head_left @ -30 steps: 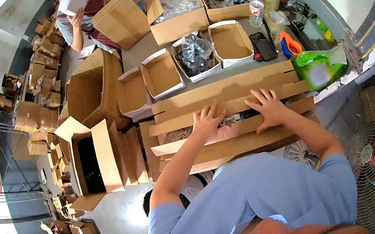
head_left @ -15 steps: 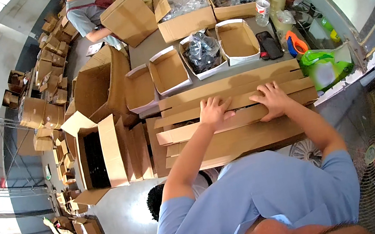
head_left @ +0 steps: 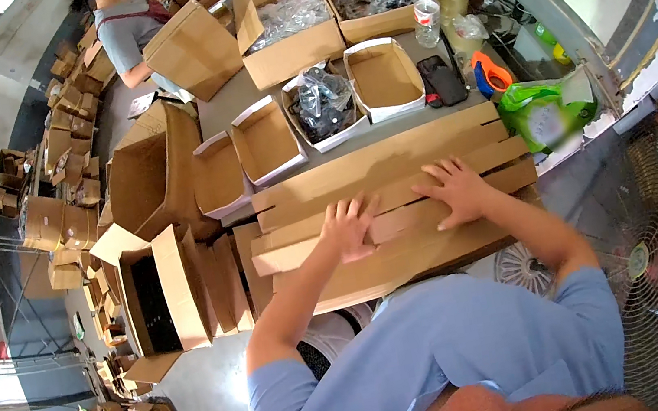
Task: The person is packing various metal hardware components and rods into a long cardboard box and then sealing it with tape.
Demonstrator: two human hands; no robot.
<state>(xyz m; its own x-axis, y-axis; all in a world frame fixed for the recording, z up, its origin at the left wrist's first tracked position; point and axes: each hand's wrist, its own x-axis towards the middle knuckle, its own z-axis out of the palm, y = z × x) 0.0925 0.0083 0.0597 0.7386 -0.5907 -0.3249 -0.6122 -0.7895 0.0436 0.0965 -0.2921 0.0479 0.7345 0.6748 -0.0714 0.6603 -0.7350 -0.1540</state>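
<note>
A long brown cardboard box (head_left: 410, 266) lies across the table in front of me, its long flaps (head_left: 302, 252) folded inward so they meet along the middle. Palm down, my left hand (head_left: 348, 227) rests on the flaps left of centre, fingers spread. My right hand (head_left: 457, 193) lies flat on them further right, its fingers also apart. Neither hand grasps anything. Beyond the hands, another long flap (head_left: 392, 161) stretches toward the far side. What is inside the box is hidden.
Behind the box stand white-edged trays (head_left: 386, 81), one holding bagged dark parts (head_left: 324, 101). A phone (head_left: 442, 82), bottle (head_left: 426, 17), orange tape dispenser (head_left: 492, 73) and green bag (head_left: 544, 115) sit at right. An open carton (head_left: 153, 298) stands left, a fan (head_left: 638, 261) right. A co-worker (head_left: 126, 30) is far left.
The gap between the flaps has closed under my hands. My left hand has slid down onto the near flap, and my fingers have flattened. The whole view has shifted slightly.
</note>
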